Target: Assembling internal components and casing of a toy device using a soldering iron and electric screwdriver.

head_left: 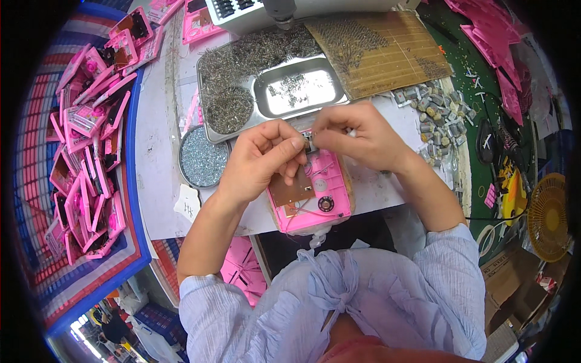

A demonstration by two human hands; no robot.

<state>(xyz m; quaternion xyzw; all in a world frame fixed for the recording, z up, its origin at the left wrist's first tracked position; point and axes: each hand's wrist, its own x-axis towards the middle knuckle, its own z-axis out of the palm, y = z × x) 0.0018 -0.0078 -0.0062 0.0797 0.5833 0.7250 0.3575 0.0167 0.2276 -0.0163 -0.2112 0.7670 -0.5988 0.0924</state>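
Note:
A pink plastic housing (343, 181) lies open in front of me at the table's near edge. Inside it are a brown circuit board (290, 192), thin wires and a round black part (325, 204). Over its far end my two hands meet at a small silvery metal part (309, 144), mostly covered by fingers. My left hand (266, 154) is closed, thumb and index finger pinched at the part's left side. My right hand (360, 138) is also closed, its fingertips pressed together at the right side. What the right fingertips grip is too small to make out.
Beyond my hands stands a metal tray (261, 109) of small metal pieces, beside brown cardboard (387, 45) strewn with more. A round tin (204, 156) of tiny parts is at left, small motors (439, 118) at right. Pink housings (91, 175) fill a striped blue-edged container at far left.

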